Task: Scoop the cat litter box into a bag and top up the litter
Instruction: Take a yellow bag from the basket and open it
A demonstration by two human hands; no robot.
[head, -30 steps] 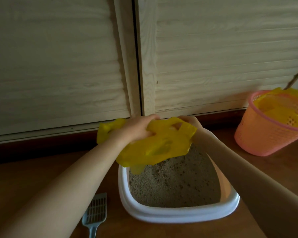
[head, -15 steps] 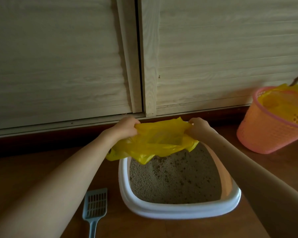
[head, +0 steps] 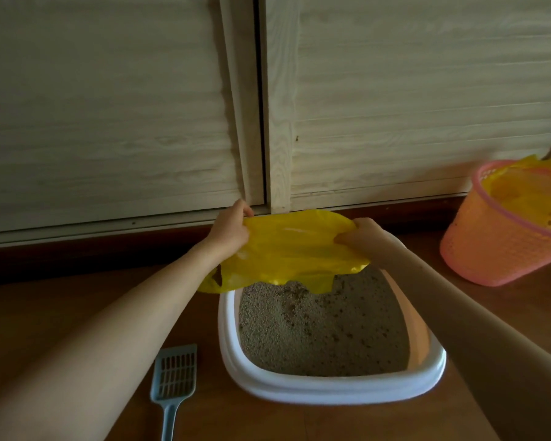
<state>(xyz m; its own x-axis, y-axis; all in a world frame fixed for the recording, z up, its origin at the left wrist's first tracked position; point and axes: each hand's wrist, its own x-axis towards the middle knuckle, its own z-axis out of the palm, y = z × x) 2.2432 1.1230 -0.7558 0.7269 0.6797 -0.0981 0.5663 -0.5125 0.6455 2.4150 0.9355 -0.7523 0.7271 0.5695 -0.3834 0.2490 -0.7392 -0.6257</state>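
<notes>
1. I am looking down at my two arms reaching over a litter box (head: 328, 393); the far rim of the box is lying hidden behind the yellow bag (head: 287, 249).
2. My left hand (head: 228, 232) is pinching the bag's left edge, fingers curled into the plastic; my right hand (head: 363, 237) is gripping the right edge the same way. Most of the fingertips are disappearing into the folds.
3. The bag is hanging stretched between both hands above the far end of the box, crumpled and glossy, its lower edge drooping just over the litter (head: 318, 329). I cannot tell whether its mouth is open.
4. The litter is showing grey and grainy, dotted with darker clumps.
5. A blue slotted scoop (head: 174, 374) is lying on the wooden floor (head: 45, 313) left of the box, its handle cut off at the bottom edge.
6. A pink basket (head: 497, 249) lined in yellow is standing to the right, cropped by the frame.
</notes>
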